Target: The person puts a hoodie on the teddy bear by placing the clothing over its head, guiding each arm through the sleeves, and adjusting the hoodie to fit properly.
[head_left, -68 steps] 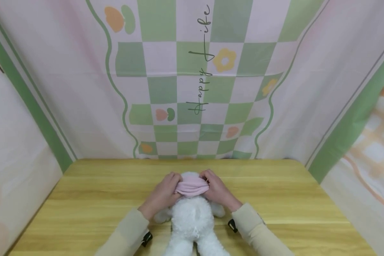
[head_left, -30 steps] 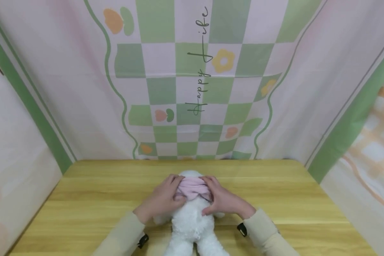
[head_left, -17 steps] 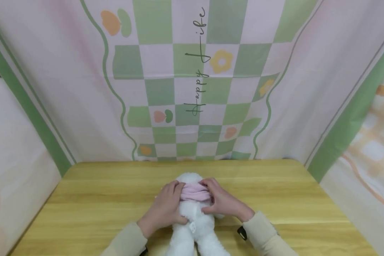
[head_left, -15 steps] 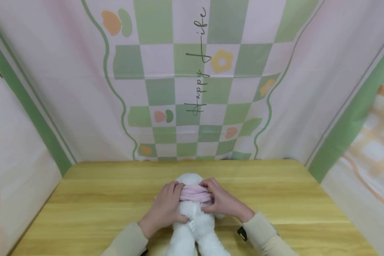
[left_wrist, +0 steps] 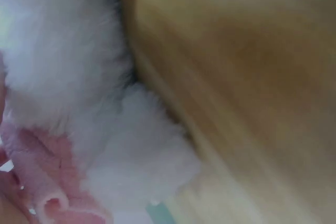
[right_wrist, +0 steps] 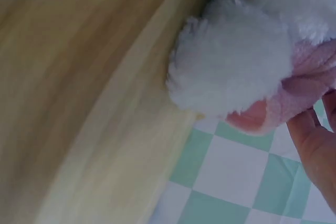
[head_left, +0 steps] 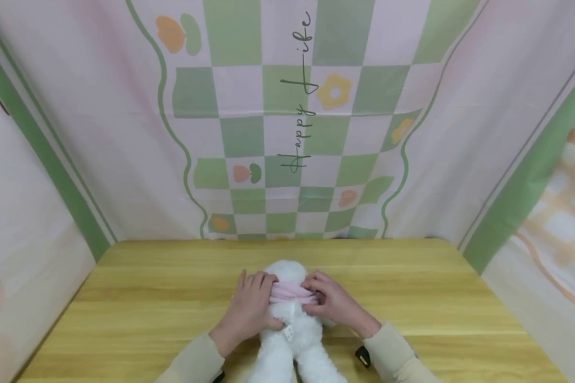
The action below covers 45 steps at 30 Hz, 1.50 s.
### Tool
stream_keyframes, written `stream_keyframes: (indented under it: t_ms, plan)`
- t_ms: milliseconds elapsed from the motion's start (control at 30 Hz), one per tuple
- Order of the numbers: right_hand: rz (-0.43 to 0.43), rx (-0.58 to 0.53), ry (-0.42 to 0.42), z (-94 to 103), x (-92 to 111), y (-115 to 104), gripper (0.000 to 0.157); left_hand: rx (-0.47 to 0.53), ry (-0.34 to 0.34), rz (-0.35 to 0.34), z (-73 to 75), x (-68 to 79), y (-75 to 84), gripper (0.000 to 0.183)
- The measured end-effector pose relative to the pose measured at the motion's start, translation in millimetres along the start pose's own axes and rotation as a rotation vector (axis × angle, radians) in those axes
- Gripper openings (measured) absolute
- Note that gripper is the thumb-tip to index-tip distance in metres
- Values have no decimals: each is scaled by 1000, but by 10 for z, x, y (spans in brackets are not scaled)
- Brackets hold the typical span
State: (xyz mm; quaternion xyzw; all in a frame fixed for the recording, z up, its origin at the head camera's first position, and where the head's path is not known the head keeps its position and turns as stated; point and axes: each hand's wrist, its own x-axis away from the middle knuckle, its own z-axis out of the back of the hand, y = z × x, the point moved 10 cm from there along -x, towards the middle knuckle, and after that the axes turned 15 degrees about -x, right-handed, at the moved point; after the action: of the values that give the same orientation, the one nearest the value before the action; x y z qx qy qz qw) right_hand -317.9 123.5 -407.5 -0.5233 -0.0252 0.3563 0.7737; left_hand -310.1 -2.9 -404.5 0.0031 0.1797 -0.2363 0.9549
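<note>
A white plush toy (head_left: 309,335) lies on the table, its head toward the far edge and its legs toward me. Pink cloth (head_left: 289,291) wraps the area between its head and body, bunched in folds. My left hand (head_left: 246,308) holds the toy's left side, fingers at the cloth's edge and thumb on the back near a small white tag (head_left: 288,333). My right hand (head_left: 337,303) pinches the cloth's right side. In the right wrist view, pink cloth (right_wrist: 310,85) hangs past a fluffy limb (right_wrist: 231,59). A rolled cloth edge (left_wrist: 39,184) shows in the left wrist view.
The wooden table (head_left: 148,298) extends on both sides of the toy. A checked green and white curtain (head_left: 282,133) hangs behind its far edge, with more curtains at left and right. Black straps (head_left: 362,356) show at the sleeves.
The cloth has slid from the toy's head toward its body, and more white head shows. My left thumb has moved down onto the back; the tag has come into view. My right fingertips have drawn together.
</note>
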Motion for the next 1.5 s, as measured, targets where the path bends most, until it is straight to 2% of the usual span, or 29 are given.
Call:
stream_keyframes:
  t_ms: [133, 267, 333, 433, 533, 600, 700, 767, 900, 967, 1000, 1067, 1167, 1233, 1300, 1400, 1500]
  plan:
    - [31, -30, -24, -8, 19, -19, 30, -4, -34, -42, 0, -2, 18, 82]
    - [-38, 38, -28, 30, -6, -15, 36, -38, -22, -83, 15, 21, 53, 83]
    - [-136, 77, -26, 39, -26, -10, 48, -46, -8, -90, 27, 36, 63, 87]
    - [-200, 172, -60, -25, -60, -60, 81, -34, -3, -90, 40, 48, 62, 93]
    - [-207, 245, -116, -135, -81, -109, 109, 8, -36, -96, 36, 40, 45, 100]
    - [-198, 291, -129, -183, -80, -121, 115, 77, -96, -110, 6, 27, 22, 104]
    - [-171, 365, -89, -185, -71, -141, 111, 172, -165, -140, 2, -15, -32, 98]
    - [-161, 392, -56, -177, -63, -147, 106, 211, -143, -155, 56, -74, -76, 77]
    - [-144, 395, -15, -168, -45, -146, 98, 201, 63, -132, 269, -223, -183, 28]
    - [-133, 385, -4, -166, -33, -141, 95, 212, 145, -97, 337, -282, -243, 18]
    - [-127, 375, 3, -165, -24, -138, 95, 224, 162, -80, 344, -308, -272, 16]
    - [-119, 348, 15, -164, -1, -119, 95, 261, 144, -47, 307, -356, -326, 15]
    - [-86, 322, 36, -174, 44, -97, 95, 334, 39, -2, 164, -424, -393, 15]
    - [-39, 338, 53, -182, 71, -106, 94, 382, -35, 20, 75, -462, -419, 17]
    - [31, 376, 78, -182, 90, -142, 91, 402, -82, 13, 19, -500, -414, 17]
    - [132, 435, 121, -165, 101, -221, 85, 368, -98, -36, 9, -544, -359, 16]
    - [195, 448, 143, -146, 94, -273, 78, 298, -62, -79, 54, -564, -296, 13]
